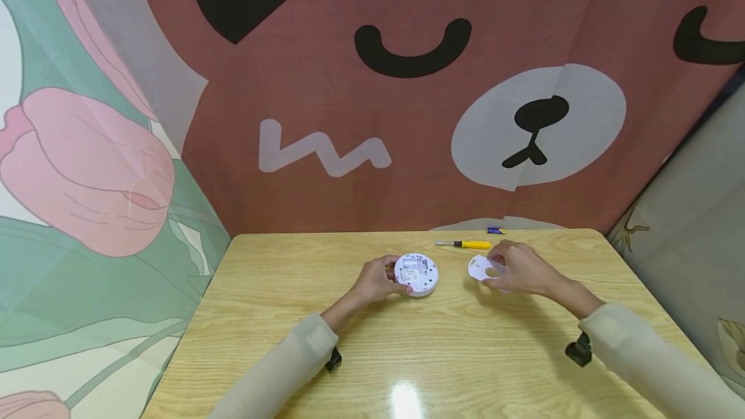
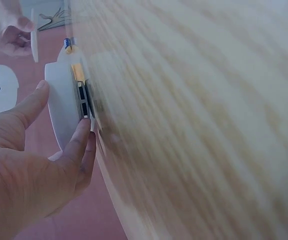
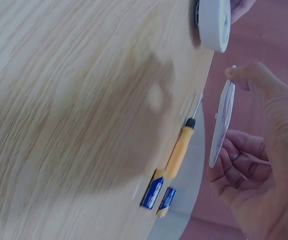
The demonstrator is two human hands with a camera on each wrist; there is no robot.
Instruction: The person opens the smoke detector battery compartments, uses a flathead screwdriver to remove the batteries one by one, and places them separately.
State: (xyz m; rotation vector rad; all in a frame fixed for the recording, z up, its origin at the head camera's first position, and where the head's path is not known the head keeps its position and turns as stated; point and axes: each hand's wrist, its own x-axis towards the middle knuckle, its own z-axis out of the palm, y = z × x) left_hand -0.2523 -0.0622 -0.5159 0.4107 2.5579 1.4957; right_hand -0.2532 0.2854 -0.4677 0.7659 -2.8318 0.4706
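Note:
A round white smoke detector (image 1: 416, 275) is held at its left edge by my left hand (image 1: 375, 280), thumb at the near side and fingers at the far side. Its back faces up, showing a battery compartment and a printed label. In the left wrist view, fingers grip the rim of the detector (image 2: 61, 105) close over the table. My right hand (image 1: 524, 268) pinches a thin white mounting plate (image 1: 478, 267) with a round hole, raised above the table to the right of the detector. The right wrist view shows the plate (image 3: 222, 122) edge-on between thumb and fingers.
Behind the hands lies a screwdriver (image 1: 474, 245) with a yellow handle, its shaft pointing left. Blue-and-yellow batteries (image 1: 496, 230) lie beyond it at the table's back edge. The wooden table (image 1: 384, 354) meets a printed cloth backdrop (image 1: 326, 205).

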